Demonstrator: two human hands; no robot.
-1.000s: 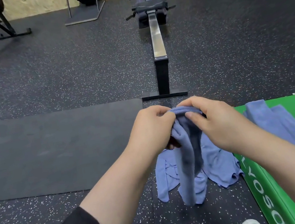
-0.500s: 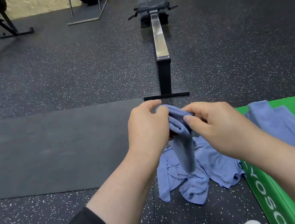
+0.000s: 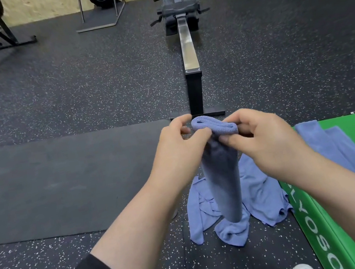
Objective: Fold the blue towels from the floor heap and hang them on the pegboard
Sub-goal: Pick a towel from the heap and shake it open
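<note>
Blue folded towel (image 3: 222, 173) hangs pinched at its top by left hand (image 3: 180, 150) and right hand (image 3: 265, 140); a loosened grip could unfold it onto the floor heap (image 3: 261, 197).

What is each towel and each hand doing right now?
folded blue towel: folded into a narrow strip, held up by its top, hanging down
left hand: pinches the strip's top
right hand: pinches the strip's top
floor heap of blue towels: crumpled on the floor
blue towel on the green mat: spread out, lying loose
</note>
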